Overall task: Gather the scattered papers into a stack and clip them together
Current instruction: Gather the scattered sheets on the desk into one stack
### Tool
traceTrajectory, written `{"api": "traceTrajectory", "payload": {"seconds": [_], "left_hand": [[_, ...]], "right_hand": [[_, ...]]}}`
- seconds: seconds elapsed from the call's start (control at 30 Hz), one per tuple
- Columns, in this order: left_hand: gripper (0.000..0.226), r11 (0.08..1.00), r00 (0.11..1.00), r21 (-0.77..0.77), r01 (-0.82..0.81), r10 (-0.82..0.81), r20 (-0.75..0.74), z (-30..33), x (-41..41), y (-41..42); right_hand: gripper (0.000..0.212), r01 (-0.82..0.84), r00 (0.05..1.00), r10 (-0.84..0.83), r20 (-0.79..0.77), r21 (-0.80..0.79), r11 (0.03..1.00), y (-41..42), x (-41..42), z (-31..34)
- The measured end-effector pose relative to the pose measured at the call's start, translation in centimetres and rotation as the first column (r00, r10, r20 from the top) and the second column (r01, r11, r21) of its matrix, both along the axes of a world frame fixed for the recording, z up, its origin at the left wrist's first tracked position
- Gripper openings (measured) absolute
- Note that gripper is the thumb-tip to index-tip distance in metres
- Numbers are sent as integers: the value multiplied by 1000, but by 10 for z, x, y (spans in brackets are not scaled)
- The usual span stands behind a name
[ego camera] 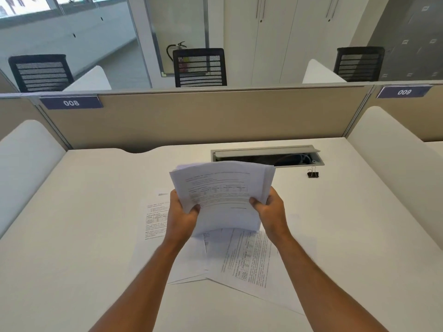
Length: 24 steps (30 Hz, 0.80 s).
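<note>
An open-plan office: a white desk (84, 224) backed by a beige partition (203, 116) bearing numbered seat tags (71, 103) (008 and 009). Beyond the partition stand mesh-backed chairs (200, 67), tall white cabinets (275, 32) and a glass wall (72, 32).

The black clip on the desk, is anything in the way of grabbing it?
Nothing visible blocks it. The binder clip sits alone on bare desk, beyond the right hand. But both hands, left hand too, are busy gripping the paper stack.
</note>
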<state>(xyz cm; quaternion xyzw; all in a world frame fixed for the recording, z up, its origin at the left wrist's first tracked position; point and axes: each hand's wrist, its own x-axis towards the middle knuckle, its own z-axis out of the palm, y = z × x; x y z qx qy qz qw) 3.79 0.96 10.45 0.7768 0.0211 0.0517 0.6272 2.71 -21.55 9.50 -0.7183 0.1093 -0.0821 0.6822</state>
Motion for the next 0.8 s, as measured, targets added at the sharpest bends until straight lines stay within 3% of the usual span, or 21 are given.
{"api": "traceTrajectory", "payload": {"seconds": [0.43,0.67,0.8], "left_hand": [[55,999,997,-19,-42,41,-72,-14,-4,-13],[38,996,978,84,-19,36,-204,-29,-10,-13],[27,981,974,183,-70,107,-201,-34,-5,-8]], "right_hand": [[37,-49,997,51,-57,34,998,6,1,-13],[30,-101,988,95,-125,-43,994,4,-2,-25],[30,-107,990,92,-109,-136,985,-1,2,-24]]}}
